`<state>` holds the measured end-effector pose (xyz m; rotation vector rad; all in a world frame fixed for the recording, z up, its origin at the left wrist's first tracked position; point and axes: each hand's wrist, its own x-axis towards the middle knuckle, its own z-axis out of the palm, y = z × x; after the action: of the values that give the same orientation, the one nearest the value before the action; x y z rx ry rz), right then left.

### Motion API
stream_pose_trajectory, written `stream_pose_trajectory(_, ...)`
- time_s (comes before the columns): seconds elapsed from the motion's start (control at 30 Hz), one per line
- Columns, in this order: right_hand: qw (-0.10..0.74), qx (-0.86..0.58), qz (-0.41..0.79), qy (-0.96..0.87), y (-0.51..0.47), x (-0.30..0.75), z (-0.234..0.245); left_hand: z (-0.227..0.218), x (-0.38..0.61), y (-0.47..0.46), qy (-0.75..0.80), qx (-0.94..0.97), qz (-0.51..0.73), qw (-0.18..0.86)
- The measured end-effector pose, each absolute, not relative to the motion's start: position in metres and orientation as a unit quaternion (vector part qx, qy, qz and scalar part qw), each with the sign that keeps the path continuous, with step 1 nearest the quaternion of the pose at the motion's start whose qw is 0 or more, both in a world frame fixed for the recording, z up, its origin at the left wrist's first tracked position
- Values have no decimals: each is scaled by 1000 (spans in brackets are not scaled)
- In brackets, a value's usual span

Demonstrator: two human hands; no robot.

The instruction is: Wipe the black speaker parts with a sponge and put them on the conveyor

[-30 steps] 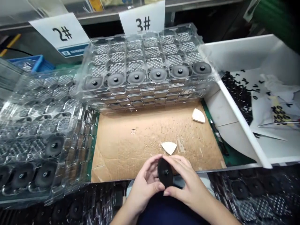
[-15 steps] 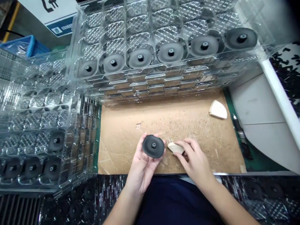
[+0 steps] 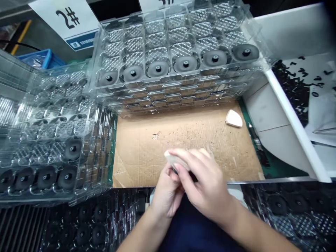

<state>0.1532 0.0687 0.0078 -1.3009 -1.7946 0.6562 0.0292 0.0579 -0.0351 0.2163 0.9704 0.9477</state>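
My left hand point(image 3: 166, 196) is closed around a black oval cap point(image 3: 193, 176), mostly hidden now by the fingers of both hands. In the earlier frame its shallow dish shape and small central post show. My right hand point(image 3: 203, 178) pinches a cream wedge-shaped pad point(image 3: 172, 158) between thumb and fingers. It holds the pad over the cap, the two hands meeting above the near edge of the cardboard point(image 3: 141, 150). Whether the pad presses on the cap's face or rim is hidden. A second cream wedge pad point(image 3: 234, 119) lies at the cardboard's far right.
Stacked clear plastic trays point(image 3: 162, 85) stand behind the cardboard, with black caps point(image 3: 186, 63) along the top tray's front row. More tray stacks point(image 3: 52, 140) rise at the left. A dark pen-like tool point(image 3: 257, 141) lies right, beside a white-edged bin point(image 3: 296, 119) with small black parts.
My right hand has moved left and brought the pad onto the cap in my left hand. The cap has tilted out of sight behind the fingers. The camera view has shifted.
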Motion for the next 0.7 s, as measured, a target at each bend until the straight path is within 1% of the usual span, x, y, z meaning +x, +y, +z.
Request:
stream_pose_trajectory(0.1,353,-470,329,-739,62,147,17,-26,27,51,453,86,452,764)
stream_pose_trajectory(0.13,354,-469,316,-744,60,146,18,-23,26,48,443,86,459,765)
stream_pose_trajectory(0.23,395,-490,211,-748,50,142,21,-16,23,40,395,99,463,787)
stream_pose_trajectory(0.27,405,-481,197,-752,44,141,23,-14,21,37,383,107,464,791)
stream_pose_trajectory(0.4,420,-425,260,-759,24,138,29,-6,13,24,376,128,478,784)
stream_pose_trajectory(0.43,423,-430,256,-755,23,137,30,-4,13,22,379,132,478,782)
stream_pose_trajectory(0.57,445,-451,180,-752,22,133,36,5,16,13,355,151,475,791)
stream_pose_trajectory(0.63,438,-414,211,-770,14,139,38,8,13,10,344,152,479,794)
stream_pose_trajectory(0.7,399,-400,261,-783,1,151,39,9,9,7,344,144,472,799)
